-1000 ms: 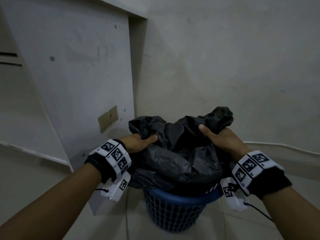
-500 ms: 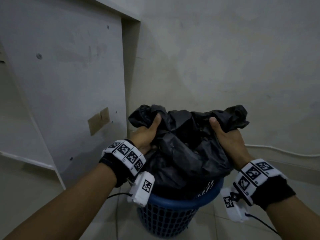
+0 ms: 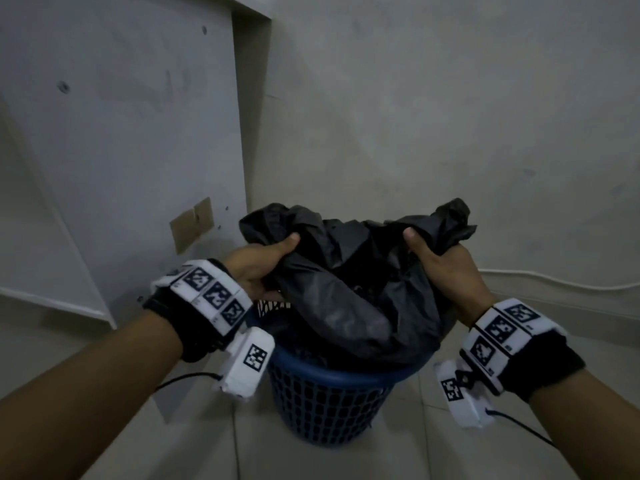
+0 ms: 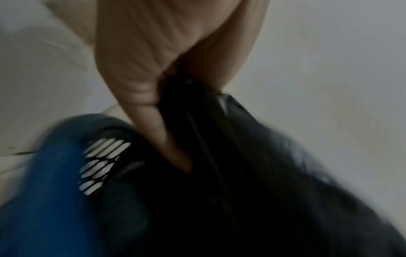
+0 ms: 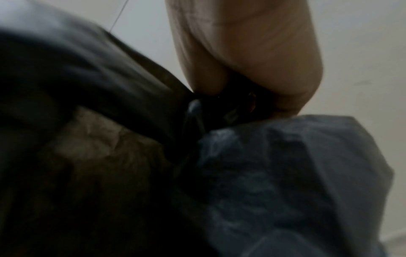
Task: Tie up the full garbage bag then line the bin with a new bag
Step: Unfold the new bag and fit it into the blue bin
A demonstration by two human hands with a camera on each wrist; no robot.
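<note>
A full black garbage bag (image 3: 349, 292) bulges out of a blue mesh bin (image 3: 325, 403) on the floor. My left hand (image 3: 263, 261) grips the bunched left edge of the bag, thumb on top. My right hand (image 3: 440, 261) grips the bunched right edge, which sticks up above the fist. In the left wrist view my curled fingers (image 4: 153, 111) clamp black plastic (image 4: 241, 173) beside the bin's blue rim (image 4: 44, 191). The right wrist view shows crumpled plastic (image 5: 274, 165) held under my right hand (image 5: 252, 69). No new bag is in view.
The bin stands in a corner, close to a grey wall (image 3: 433, 116) behind it and a pale panel (image 3: 121, 150) on the left. A white cable (image 3: 554, 282) runs along the wall's base at the right. Tiled floor (image 3: 398, 455) lies in front.
Both hands have risen and spread apart with the bag's edges, drawing the top of the bag up out of the bin. The bin's left rim now shows.
</note>
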